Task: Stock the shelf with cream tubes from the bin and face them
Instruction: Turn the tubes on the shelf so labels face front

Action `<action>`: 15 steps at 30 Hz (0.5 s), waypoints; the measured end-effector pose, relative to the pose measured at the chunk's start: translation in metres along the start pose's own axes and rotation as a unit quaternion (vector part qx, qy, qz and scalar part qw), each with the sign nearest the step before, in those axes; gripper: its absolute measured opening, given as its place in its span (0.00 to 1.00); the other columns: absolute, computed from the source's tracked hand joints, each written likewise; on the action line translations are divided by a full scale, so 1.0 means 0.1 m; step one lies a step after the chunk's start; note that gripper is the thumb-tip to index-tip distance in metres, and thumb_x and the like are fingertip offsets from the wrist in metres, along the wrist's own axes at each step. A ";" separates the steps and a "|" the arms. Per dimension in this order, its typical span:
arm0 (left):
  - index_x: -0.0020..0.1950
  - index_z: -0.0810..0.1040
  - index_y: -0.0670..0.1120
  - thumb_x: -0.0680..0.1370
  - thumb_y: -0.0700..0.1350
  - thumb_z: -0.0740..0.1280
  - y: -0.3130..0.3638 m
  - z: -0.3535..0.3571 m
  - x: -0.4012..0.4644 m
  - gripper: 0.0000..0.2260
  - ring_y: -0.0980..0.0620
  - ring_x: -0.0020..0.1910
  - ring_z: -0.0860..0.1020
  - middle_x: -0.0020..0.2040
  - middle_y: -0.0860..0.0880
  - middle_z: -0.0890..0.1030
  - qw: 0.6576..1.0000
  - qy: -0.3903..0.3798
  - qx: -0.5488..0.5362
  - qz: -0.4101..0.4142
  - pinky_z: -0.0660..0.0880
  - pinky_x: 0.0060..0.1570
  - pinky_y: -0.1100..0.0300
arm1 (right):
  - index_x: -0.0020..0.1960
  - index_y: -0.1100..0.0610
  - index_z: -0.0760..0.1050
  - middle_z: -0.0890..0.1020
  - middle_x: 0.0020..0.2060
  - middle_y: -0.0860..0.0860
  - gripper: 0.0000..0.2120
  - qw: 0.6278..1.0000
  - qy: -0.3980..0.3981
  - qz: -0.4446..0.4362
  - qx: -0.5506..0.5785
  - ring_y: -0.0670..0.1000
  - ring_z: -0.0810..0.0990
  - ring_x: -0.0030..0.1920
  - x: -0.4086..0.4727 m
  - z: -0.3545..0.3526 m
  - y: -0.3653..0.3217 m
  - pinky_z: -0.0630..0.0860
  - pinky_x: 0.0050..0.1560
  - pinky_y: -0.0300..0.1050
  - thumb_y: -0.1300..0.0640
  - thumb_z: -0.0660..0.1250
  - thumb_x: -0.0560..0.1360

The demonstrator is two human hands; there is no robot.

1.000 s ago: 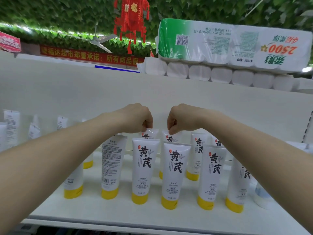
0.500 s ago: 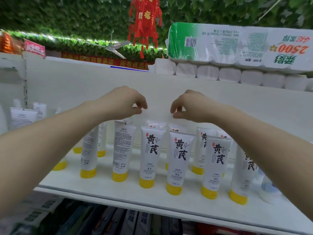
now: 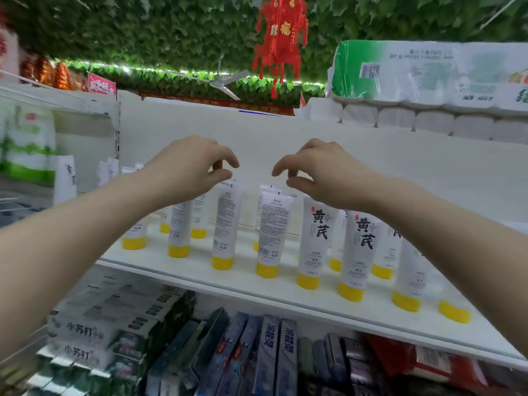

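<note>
Both hands hover loosely curled and empty, left hand (image 3: 190, 167) nearest the upright back-facing tube (image 3: 227, 224) at its 5 o'clock, right hand (image 3: 323, 172) above its neighbour (image 3: 273, 232).

place: shop | signs: stocked shelf (image 3: 257, 284); cream tubes (image 3: 314, 241); toilet-roll packs (image 3: 428, 72); toothpaste boxes (image 3: 274, 355)

A large pack of toilet paper rolls (image 3: 434, 90) lies on top of the shelving at upper right, with a red paper lantern (image 3: 281, 38) hanging against a ceiling of green leaves (image 3: 143, 32). A white ceiling fan (image 3: 221, 81) hangs near a string of lights. Boxed toothpaste (image 3: 265, 355) fills the lower tier.
</note>
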State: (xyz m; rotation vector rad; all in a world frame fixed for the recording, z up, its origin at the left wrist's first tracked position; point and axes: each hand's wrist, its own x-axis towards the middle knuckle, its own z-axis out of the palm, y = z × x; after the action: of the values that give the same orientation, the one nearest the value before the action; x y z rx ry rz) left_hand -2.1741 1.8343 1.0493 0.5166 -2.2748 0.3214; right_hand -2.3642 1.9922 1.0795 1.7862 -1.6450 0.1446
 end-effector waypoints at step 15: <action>0.60 0.76 0.57 0.81 0.54 0.57 -0.22 0.24 0.02 0.12 0.47 0.52 0.74 0.38 0.52 0.72 0.992 -0.074 -0.057 0.082 0.67 0.42 0.57 | 0.59 0.45 0.79 0.78 0.48 0.46 0.19 0.970 -0.169 0.175 -0.003 0.51 0.72 0.59 0.29 0.05 -0.51 0.70 0.61 0.49 0.63 0.57 0.77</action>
State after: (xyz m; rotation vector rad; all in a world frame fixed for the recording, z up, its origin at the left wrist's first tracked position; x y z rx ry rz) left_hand -2.1805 1.8050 1.0367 0.3026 -2.4706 0.2378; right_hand -2.3137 1.9627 1.0700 1.5616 -2.1955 -0.0097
